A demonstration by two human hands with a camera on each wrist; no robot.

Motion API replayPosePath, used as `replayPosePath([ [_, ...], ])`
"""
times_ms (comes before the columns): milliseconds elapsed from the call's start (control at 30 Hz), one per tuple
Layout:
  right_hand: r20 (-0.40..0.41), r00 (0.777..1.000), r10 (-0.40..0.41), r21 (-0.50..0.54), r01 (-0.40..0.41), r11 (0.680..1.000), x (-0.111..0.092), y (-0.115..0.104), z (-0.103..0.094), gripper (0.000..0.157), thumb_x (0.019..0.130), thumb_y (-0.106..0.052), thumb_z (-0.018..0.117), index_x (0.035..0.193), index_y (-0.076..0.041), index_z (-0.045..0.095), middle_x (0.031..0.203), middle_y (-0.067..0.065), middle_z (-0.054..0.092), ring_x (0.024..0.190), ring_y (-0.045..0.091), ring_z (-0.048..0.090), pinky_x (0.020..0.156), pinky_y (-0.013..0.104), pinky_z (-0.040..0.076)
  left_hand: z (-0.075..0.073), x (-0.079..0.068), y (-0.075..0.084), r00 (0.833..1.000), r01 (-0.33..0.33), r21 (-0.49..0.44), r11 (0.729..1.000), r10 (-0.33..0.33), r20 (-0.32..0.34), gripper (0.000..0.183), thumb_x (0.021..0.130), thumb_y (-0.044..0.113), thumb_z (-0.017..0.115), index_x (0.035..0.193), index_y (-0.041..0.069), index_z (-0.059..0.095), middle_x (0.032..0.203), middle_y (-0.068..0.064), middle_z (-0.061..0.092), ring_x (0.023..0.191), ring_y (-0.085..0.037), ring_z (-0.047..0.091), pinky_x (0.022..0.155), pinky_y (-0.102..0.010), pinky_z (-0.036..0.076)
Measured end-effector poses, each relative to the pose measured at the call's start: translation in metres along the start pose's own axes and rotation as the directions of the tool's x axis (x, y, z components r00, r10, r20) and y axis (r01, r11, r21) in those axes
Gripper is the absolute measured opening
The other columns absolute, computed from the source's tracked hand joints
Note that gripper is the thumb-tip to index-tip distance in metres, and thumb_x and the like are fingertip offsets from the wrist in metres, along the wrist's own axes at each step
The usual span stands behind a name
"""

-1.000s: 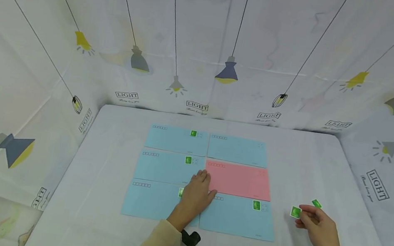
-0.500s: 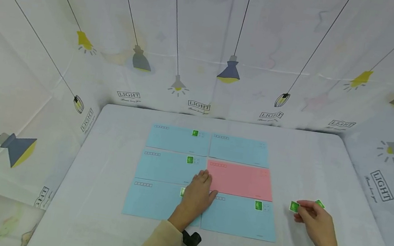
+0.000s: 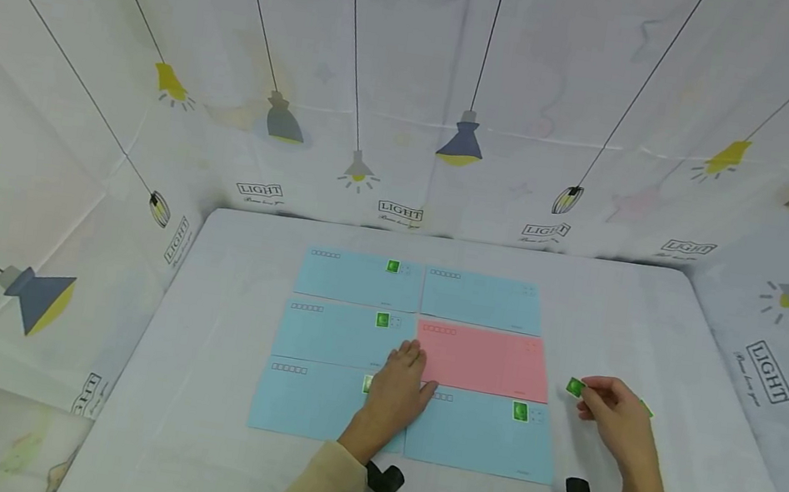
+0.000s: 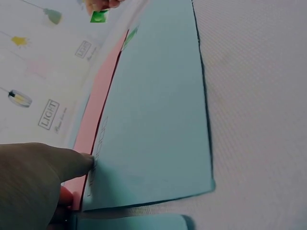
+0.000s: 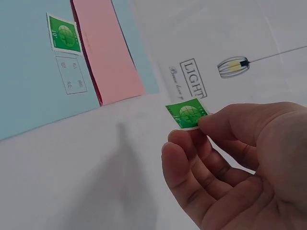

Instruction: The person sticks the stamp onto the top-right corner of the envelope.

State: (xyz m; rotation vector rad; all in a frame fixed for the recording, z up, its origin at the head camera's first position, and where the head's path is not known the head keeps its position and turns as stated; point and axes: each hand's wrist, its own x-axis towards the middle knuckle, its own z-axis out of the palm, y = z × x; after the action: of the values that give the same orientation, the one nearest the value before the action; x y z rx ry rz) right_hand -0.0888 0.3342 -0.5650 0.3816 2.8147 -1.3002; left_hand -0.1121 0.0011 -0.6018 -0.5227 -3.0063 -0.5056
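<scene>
My right hand (image 3: 617,424) pinches a green postage stamp (image 5: 186,113) by one corner between thumb and fingers, above the table right of the envelopes. My left hand (image 3: 395,389) rests fairly flat where the pink envelope (image 3: 484,361) meets its blue neighbours, its thumb on the lower right blue envelope (image 3: 473,442). That envelope bears a green stamp (image 5: 64,34) at its upper right corner. The left middle blue envelope (image 3: 329,333) and left top blue envelope (image 3: 340,279) are stamped too. No stamp shows on the pink envelope or the top right blue envelope (image 3: 481,302).
Another green stamp (image 3: 647,408) lies on the white table (image 3: 212,355), mostly hidden behind the right hand. The lower left blue envelope (image 3: 300,405) has its stamp (image 3: 367,383) partly covered by the left hand. A lamp-printed curtain (image 3: 404,71) hangs at the back and sides.
My right hand has moved left and away from me with the pinched stamp, coming nearer the envelopes. The left hand stays in place on the envelopes. The head view has shifted slightly.
</scene>
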Motion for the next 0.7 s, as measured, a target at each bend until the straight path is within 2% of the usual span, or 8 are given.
replayPosePath([
  [233, 0.036, 0.999, -0.019, -0.047, 0.021, 0.999, 0.025, -0.011, 0.008, 0.035, 0.104, -0.028, 0.054, 0.123, 0.001, 0.060, 0.104, 0.019, 0.069, 0.077, 0.011, 0.066, 0.068, 0.022, 0.058, 0.002, 0.000, 0.000, 1.000, -0.002, -0.025, 1.000, 0.002, 0.000, 0.056, 0.097, 0.037, 0.065, 0.137, -0.002, 0.058, 0.149, -0.018, 0.053, 0.142, -0.029, 0.048, 0.115, -0.044, 0.043],
  [467, 0.086, 0.995, -0.052, -0.051, 0.057, 0.997, 0.045, -0.022, 0.017, 0.038, 0.104, -0.029, 0.055, 0.124, 0.002, 0.060, 0.106, 0.020, 0.067, 0.082, 0.019, 0.067, 0.071, 0.023, 0.058, 0.004, 0.000, -0.001, 1.000, -0.001, -0.044, 0.999, 0.002, 0.006, 0.056, 0.097, 0.036, 0.066, 0.137, -0.003, 0.058, 0.148, -0.018, 0.053, 0.142, -0.030, 0.048, 0.115, -0.044, 0.043],
  [700, 0.127, 0.988, -0.084, -0.053, 0.091, 0.994, 0.058, -0.026, 0.026, 0.035, 0.103, -0.025, 0.055, 0.123, 0.003, 0.060, 0.112, 0.024, 0.067, 0.086, 0.025, 0.066, 0.069, 0.018, 0.054, 0.003, 0.000, -0.002, 1.000, -0.006, -0.048, 0.999, 0.006, 0.002, 0.056, 0.097, 0.035, 0.065, 0.136, -0.003, 0.058, 0.148, -0.019, 0.053, 0.142, -0.031, 0.048, 0.115, -0.045, 0.043],
])
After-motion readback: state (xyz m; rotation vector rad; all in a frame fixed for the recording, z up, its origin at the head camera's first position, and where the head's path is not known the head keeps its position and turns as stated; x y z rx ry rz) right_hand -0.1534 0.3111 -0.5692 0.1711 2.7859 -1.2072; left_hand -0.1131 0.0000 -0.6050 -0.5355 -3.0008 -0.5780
